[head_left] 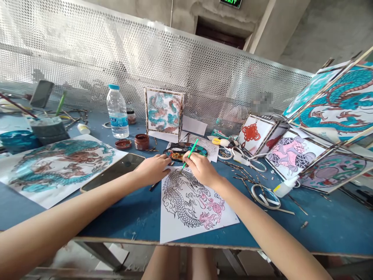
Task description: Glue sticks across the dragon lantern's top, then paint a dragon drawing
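My right hand (202, 167) pinches a thin green paintbrush (192, 148), its lower tip near the top of a sheet with a dragon line drawing (177, 206). Part of the dragon at the sheet's lower right is pink; the rest shows black outlines. My left hand (153, 169) lies flat, palm down, with fingers stretched out by the sheet's upper left corner. Just beyond both hands sits a dark paint palette (177, 149) with smears of color. Left of it stand an open jar of brown paint (141, 142) and its lid (123, 144).
A dark phone (112, 173) and a painted dragon sheet (62, 163) lie left. Behind stand a water bottle (117, 112) and a framed painting (164, 112). Tape rolls (265, 196), twigs, a glue bottle (285, 187) and painted lanterns (256, 134) crowd the right. A perforated metal screen (204, 66) rises behind.
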`<state>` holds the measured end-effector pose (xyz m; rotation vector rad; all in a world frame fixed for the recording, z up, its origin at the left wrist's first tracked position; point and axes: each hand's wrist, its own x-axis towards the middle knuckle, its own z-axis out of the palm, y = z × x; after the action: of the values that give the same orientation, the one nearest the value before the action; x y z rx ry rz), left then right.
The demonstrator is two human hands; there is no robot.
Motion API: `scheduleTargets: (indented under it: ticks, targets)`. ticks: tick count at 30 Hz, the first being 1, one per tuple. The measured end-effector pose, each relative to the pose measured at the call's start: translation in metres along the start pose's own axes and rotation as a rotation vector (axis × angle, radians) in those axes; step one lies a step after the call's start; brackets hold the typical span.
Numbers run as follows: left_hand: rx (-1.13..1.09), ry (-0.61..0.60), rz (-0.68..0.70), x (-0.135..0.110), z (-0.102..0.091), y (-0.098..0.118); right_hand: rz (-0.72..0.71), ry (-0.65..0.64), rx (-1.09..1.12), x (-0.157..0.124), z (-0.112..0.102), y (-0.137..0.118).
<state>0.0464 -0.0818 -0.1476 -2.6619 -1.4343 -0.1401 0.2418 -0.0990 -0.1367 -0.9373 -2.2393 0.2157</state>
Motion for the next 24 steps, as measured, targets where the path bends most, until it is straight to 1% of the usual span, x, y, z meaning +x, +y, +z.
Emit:
scheduleTargets:
  ticks: [3, 6, 8, 9, 11, 14, 15, 17, 19, 21, 23, 24]
  targets:
    - [-0.018, 0.003, 0.003, 0.000, 0.001, -0.001, 0.003, -0.014, 0.007, 0.000, 0.001, 0.000]
    - [-0.031, 0.009, -0.003, 0.001, 0.004, -0.002, 0.022, 0.024, 0.024, 0.001, -0.003, 0.001]
    - [-0.048, 0.047, -0.003, 0.001, 0.005, 0.000, 0.055, 0.056, 0.064, 0.003, -0.009, 0.002]
    - [-0.075, 0.088, 0.015, 0.000, 0.004, 0.001, 0.071, 0.068, 0.089, 0.005, -0.012, 0.001]
    - [-0.172, 0.207, 0.107, -0.001, -0.001, 0.004, 0.083, 0.072, 0.135, 0.008, -0.018, -0.003]
    - [-0.377, 0.375, 0.282, -0.003, -0.014, 0.009, 0.057, 0.003, 0.199, 0.014, -0.023, -0.018]
    - [-0.444, 0.416, 0.309, -0.004, -0.018, 0.010, 0.051, -0.017, 0.221, 0.016, -0.023, -0.024]
    - [-0.574, 0.461, 0.309, -0.006, -0.027, 0.012, 0.052, -0.012, 0.248, 0.020, -0.023, -0.036]
    - [-0.693, 0.458, 0.266, -0.007, -0.035, 0.014, 0.061, 0.032, 0.242, 0.025, -0.022, -0.047]
    - [-0.783, 0.399, 0.215, -0.007, -0.044, 0.013, 0.068, 0.073, 0.219, 0.029, -0.025, -0.055]
    - [-0.840, 0.352, 0.157, -0.008, -0.056, 0.005, 0.076, 0.107, 0.181, 0.029, -0.033, -0.060]
    - [-0.864, 0.347, 0.118, -0.009, -0.063, -0.003, 0.081, 0.126, 0.155, 0.027, -0.039, -0.061]
